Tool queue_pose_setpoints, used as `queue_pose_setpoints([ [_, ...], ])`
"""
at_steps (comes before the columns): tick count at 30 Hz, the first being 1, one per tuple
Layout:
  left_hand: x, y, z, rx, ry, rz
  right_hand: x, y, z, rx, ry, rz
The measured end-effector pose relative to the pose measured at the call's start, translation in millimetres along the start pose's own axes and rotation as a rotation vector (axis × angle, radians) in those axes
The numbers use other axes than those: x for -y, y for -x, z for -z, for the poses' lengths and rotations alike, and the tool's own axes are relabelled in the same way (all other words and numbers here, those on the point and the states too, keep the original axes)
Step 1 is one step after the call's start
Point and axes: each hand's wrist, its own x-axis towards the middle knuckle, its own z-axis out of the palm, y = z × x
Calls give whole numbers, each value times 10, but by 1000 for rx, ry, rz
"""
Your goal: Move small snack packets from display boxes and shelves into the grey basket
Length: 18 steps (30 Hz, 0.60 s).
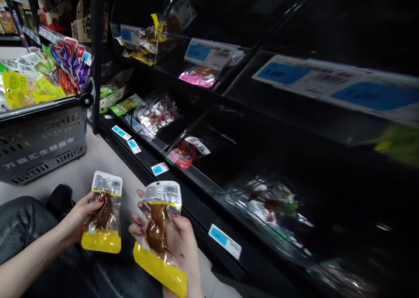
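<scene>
My left hand (78, 217) is closed on a yellow-edged clear snack packet (103, 213) with brown food inside, barcode side up. My right hand (178, 241) grips a second packet of the same kind (159, 232), held upright and tilted slightly. Both packets sit low in the view, side by side and apart, above my knee in dark jeans (22, 228). The lowest black shelf edge (183, 202) runs just beyond my right hand.
A grey shopping basket (42, 145) full of colourful snack packets stands on the floor at the left. Dark shelves (262, 128) at the right hold bagged snacks behind clear dividers, with blue-and-white price tags (225, 240) along their fronts.
</scene>
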Motion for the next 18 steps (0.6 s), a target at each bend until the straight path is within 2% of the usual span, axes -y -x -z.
queue_pose_setpoints([
  [2, 8, -4, -6, 10, -17, -31, -30, -23, -17, -21, 59, -24],
  [5, 23, -6, -15, 34, -64, -141, -113, -67, -42, -70, 202, 33],
  [8, 74, -6, -26, 56, -131, -209, -243, -112, -66, 4, 436, 137],
  [11, 146, -4, -46, 46, -79, -180, -380, -154, -76, 60, 744, 300],
  [16, 207, 6, -94, 38, 120, -166, -512, -174, -47, -47, 1292, 572],
  [18, 216, 12, -103, 29, 143, -176, -539, -174, -37, -98, 1473, 749],
])
